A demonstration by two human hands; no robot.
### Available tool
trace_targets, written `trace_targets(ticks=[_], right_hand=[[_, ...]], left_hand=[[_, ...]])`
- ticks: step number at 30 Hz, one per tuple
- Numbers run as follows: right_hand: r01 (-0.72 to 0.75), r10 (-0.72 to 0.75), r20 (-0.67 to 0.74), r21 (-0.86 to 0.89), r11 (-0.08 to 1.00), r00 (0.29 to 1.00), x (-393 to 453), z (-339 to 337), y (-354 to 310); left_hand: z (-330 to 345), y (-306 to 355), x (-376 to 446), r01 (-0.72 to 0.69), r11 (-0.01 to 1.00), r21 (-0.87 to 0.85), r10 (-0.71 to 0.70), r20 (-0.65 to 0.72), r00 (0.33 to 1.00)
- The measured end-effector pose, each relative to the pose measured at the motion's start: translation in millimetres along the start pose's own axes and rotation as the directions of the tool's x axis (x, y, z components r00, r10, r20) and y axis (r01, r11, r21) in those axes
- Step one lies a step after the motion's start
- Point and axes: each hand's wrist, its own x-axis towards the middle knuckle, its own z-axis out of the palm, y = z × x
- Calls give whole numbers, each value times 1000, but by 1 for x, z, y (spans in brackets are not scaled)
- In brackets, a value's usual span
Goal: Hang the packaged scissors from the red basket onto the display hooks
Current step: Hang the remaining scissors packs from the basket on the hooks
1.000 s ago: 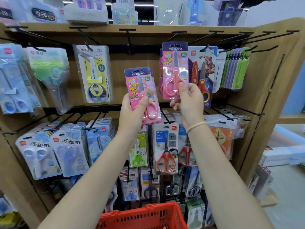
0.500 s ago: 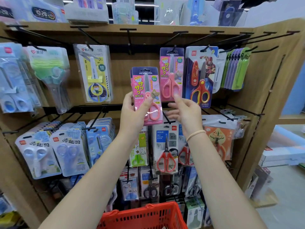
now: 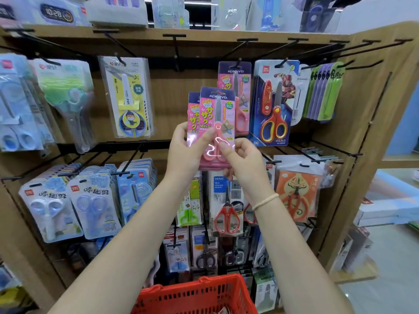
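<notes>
Stationery shop: wooden display rack (image 3: 371,132), packaged scissors (image 3: 125,96) on black hooks (image 3: 174,51), red basket (image 3: 199,295).

We see both bare forearms rising from the lower edge of the head view, converging near the centre; the left hand (image 3: 184,150) is raised with fingers curled and thumb pressed forward, gripping the pink scissors packs (image 3: 215,123) from the left side; the right hand (image 3: 243,160) sits just below and to the right, thumb and fingertips pinching the front pack's lower edge; a pale band circles the right wrist.
</notes>
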Motion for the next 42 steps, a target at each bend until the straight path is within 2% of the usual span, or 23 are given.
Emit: trace_targets(ticks=[4,11,26,33,42], right_hand=[[78,-76,-23,108,991,997,6,-7,-10],[135,-119,-155,96,986,981,31,-9,-31],[134,-128,-136,36,990,982,45,-9,-36],[49,-36,-168,70,996,985,47,-7,-32],[-112,154,-192,217,970,969,27,-16,-15]], left_hand=[[-4,-3,1,5,999,35,-3,-49,999],[-6,0,3,-21,999,43,25,-83,996],[-6,2,3,-35,999,16,36,-96,995],[-6,5,1,-50,999,22,52,-99,994],[2,4,-1,-56,998,14,57,-85,995]])
